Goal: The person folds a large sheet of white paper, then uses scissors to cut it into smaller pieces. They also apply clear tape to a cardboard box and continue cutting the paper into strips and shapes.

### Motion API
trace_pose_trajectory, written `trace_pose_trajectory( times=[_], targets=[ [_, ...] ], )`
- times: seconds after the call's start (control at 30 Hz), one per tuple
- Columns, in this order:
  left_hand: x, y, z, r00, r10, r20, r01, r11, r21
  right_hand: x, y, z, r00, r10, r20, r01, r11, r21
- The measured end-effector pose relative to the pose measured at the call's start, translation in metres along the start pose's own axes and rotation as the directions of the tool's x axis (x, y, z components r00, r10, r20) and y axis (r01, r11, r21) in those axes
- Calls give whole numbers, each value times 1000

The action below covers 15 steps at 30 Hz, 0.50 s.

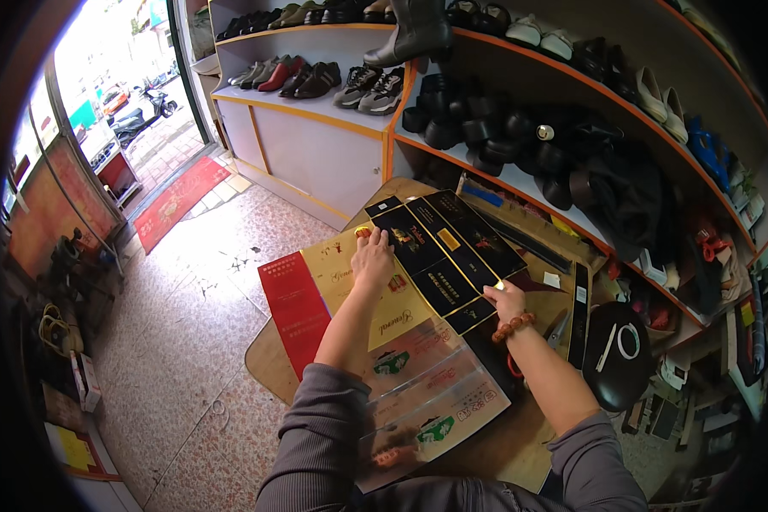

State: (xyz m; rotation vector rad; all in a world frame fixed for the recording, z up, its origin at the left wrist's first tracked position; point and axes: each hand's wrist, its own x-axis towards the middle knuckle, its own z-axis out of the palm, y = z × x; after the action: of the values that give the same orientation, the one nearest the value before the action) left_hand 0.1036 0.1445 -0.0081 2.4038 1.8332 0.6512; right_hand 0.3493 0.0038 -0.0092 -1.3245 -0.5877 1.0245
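Note:
A black, gold-lined flattened carton (pixel 439 243) lies across the board in front of me. My left hand (pixel 373 258) is closed at its left edge, fingers bent and partly hidden. At its near right corner my right hand (pixel 505 300), with a brown bead bracelet (pixel 514 326) on the wrist, pinches the edge. Under it and to the left spreads a gold and red printed card sheet (pixel 292 305). Nearer to me lies a silvery sheet with green and red print (pixel 435 394). Scissors (pixel 558 328) lie right of my right wrist.
The wooden work board (pixel 269 363) carries the sheets. A black round stool (pixel 614 363) with a white ring on it stands right. Shoe shelves (pixel 311 96) curve along the back, a black boot (pixel 411 34) on top. A red mat (pixel 179 200) lies by the open doorway.

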Motion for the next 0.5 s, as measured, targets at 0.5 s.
trace_pose_trajectory(
  times=[0.5],
  targets=[
    [0, 9, -9, 998, -19, 60, 20, 1000, -15, -3, 6, -7, 999, -7, 32, 8, 999, -35]
  ],
)
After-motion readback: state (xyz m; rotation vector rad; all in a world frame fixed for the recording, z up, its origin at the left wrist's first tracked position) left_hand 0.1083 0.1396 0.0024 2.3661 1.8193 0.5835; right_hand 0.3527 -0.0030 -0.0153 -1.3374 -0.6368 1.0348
